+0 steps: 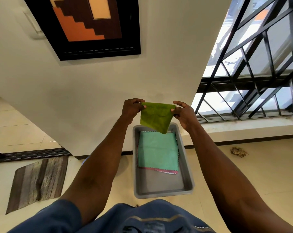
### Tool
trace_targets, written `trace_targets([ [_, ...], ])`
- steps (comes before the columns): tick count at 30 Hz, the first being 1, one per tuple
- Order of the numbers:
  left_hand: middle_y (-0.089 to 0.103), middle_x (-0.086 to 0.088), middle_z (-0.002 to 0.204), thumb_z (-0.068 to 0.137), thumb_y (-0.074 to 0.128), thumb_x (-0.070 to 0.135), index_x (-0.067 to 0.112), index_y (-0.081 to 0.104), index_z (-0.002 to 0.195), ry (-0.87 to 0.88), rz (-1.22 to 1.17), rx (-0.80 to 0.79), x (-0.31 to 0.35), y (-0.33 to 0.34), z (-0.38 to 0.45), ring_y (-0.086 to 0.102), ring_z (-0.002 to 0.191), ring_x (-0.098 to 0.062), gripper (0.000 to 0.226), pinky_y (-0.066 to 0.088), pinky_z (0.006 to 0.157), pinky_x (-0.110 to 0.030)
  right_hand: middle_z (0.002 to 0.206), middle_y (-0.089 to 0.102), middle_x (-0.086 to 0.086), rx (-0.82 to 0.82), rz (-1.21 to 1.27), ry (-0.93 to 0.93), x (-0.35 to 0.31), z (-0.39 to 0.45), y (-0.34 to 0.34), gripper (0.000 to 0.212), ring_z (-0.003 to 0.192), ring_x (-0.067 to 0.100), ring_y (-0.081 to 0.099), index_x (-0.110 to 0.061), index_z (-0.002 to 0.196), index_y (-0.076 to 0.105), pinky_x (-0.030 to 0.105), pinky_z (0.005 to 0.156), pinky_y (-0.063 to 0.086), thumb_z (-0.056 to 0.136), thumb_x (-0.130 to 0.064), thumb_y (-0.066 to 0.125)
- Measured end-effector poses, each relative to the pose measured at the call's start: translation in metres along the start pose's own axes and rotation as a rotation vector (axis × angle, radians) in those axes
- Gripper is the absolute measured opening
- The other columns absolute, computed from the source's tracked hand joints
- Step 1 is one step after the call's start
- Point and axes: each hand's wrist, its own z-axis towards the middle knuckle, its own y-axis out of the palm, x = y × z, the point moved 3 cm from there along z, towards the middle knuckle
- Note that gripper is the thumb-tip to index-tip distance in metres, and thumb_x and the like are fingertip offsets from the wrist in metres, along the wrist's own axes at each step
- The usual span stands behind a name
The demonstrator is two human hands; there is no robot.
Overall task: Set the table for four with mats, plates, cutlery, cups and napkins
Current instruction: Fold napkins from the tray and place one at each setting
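We are looking down past our blue shirt (152, 219) and along both bare forearms, which are reaching out over a grey tray (159, 185) sitting on the pale tiled floor (243, 165). Inside the tray, toward its far end, a teal napkin (158, 151) is lying flat on top of a small stack, with a pink scalloped edge (166, 171) peeking out beneath its near side; the near part of the tray floor is showing bare grey. Above the tray's far end we are holding up a green napkin (155, 117), its lower corner hanging down over the far rim. Our left hand (131, 109) is pinching the napkin's upper left corner between thumb and fingers, and our right hand (184, 113) is pinching the upper right corner the same way, so the top edge is stretching between them. To the left, a striped brown mat (38, 180) is lying on the floor. Beyond the hands a cream wall is carrying a dark-framed picture (90, 26), and a black window grille (253, 73) is filling the right.
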Motion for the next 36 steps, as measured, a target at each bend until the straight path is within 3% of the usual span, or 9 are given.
trace_targets([
  [3, 0.067, -0.006, 0.079, 0.075, 0.078, -0.001, 0.008, 0.072, 0.093, 0.041, 0.015, 0.05, 0.003, -0.006, 0.003, 0.063, 0.079, -0.02, 0.021, 0.054, 0.08, -0.034, 0.089, 0.065, 0.011, 0.057, -0.134, -0.057, -0.007, 0.002, 0.002, 0.036, 0.086, 0.023, 0.063, 0.002, 0.116, 0.062, 0.028, 0.079, 0.056, 0.083, 0.015, 0.06],
  [5, 0.068, -0.003, 0.077, 0.074, 0.079, -0.001, 0.006, 0.073, 0.09, 0.075, 0.017, 0.075, 0.007, -0.006, 0.002, 0.064, 0.071, -0.012, 0.019, 0.054, 0.07, -0.024, 0.093, 0.066, 0.013, 0.103, -0.249, -0.117, -0.012, 0.004, 0.004, 0.028, 0.091, 0.024, 0.063, 0.002, 0.111, 0.065, 0.029, 0.079, 0.057, 0.084, 0.011, 0.062],
  [10, 0.067, -0.002, 0.074, 0.075, 0.078, -0.002, -0.002, 0.071, 0.091, 0.125, -0.017, 0.112, 0.014, -0.007, -0.001, 0.061, 0.06, -0.002, 0.017, 0.045, 0.055, -0.012, 0.097, 0.068, 0.008, 0.115, -0.258, -0.135, -0.017, 0.008, 0.011, 0.023, 0.09, 0.02, 0.062, -0.013, 0.1, 0.069, 0.032, 0.078, 0.054, 0.087, 0.004, 0.059],
  [15, 0.068, -0.003, 0.077, 0.077, 0.077, 0.0, 0.001, 0.071, 0.091, 0.136, -0.089, 0.11, 0.016, -0.012, 0.0, 0.063, 0.068, -0.006, 0.015, 0.049, 0.061, -0.015, 0.097, 0.067, 0.011, -0.012, -0.031, -0.038, -0.016, 0.007, 0.014, 0.036, 0.091, 0.022, 0.065, -0.011, 0.118, 0.06, 0.029, 0.077, 0.054, 0.087, 0.009, 0.06],
  [22, 0.07, -0.003, 0.081, 0.077, 0.078, 0.001, 0.002, 0.072, 0.092, 0.16, -0.14, 0.111, 0.012, -0.01, -0.006, 0.067, 0.075, -0.007, 0.016, 0.055, 0.076, -0.019, 0.1, 0.067, 0.008, 0.231, -0.248, -0.012, -0.016, 0.012, 0.01, 0.028, 0.088, 0.018, 0.058, -0.015, 0.105, 0.07, 0.025, 0.068, 0.045, 0.082, 0.002, 0.07],
  [26, 0.07, -0.002, 0.084, 0.08, 0.075, -0.001, 0.0, 0.072, 0.099, 0.17, -0.125, 0.093, 0.011, -0.01, -0.006, 0.066, 0.078, -0.007, 0.02, 0.054, 0.074, -0.017, 0.099, 0.069, 0.007, 0.207, -0.244, -0.029, -0.018, 0.01, 0.01, 0.02, 0.085, 0.017, 0.06, -0.015, 0.098, 0.072, 0.025, 0.066, 0.043, 0.083, -0.001, 0.069],
  [30, 0.068, -0.008, 0.091, 0.079, 0.072, -0.007, -0.005, 0.068, 0.109, 0.164, -0.073, 0.071, 0.011, -0.012, -0.001, 0.062, 0.08, -0.009, 0.03, 0.054, 0.074, -0.014, 0.102, 0.07, 0.006, 0.154, -0.272, -0.056, -0.021, 0.009, 0.01, 0.029, 0.092, 0.017, 0.061, -0.016, 0.098, 0.071, 0.021, 0.069, 0.042, 0.078, 0.005, 0.068],
  [33, 0.068, -0.012, 0.099, 0.081, 0.069, -0.009, -0.006, 0.068, 0.111, 0.187, -0.022, 0.085, 0.012, -0.012, 0.002, 0.063, 0.082, -0.007, 0.03, 0.053, 0.075, -0.012, 0.097, 0.068, 0.008, 0.126, -0.314, -0.083, -0.02, 0.007, 0.011, 0.033, 0.084, 0.015, 0.06, -0.008, 0.103, 0.07, 0.02, 0.068, 0.043, 0.076, 0.011, 0.066],
  [36, 0.069, -0.01, 0.1, 0.083, 0.068, -0.006, -0.004, 0.069, 0.109, 0.216, 0.027, 0.109, 0.013, -0.011, 0.003, 0.065, 0.088, -0.014, 0.026, 0.053, 0.082, -0.016, 0.092, 0.068, 0.008, 0.127, -0.355, -0.14, -0.019, 0.007, 0.014, 0.029, 0.085, 0.018, 0.062, -0.009, 0.092, 0.071, 0.02, 0.07, 0.047, 0.074, 0.013, 0.065],
])
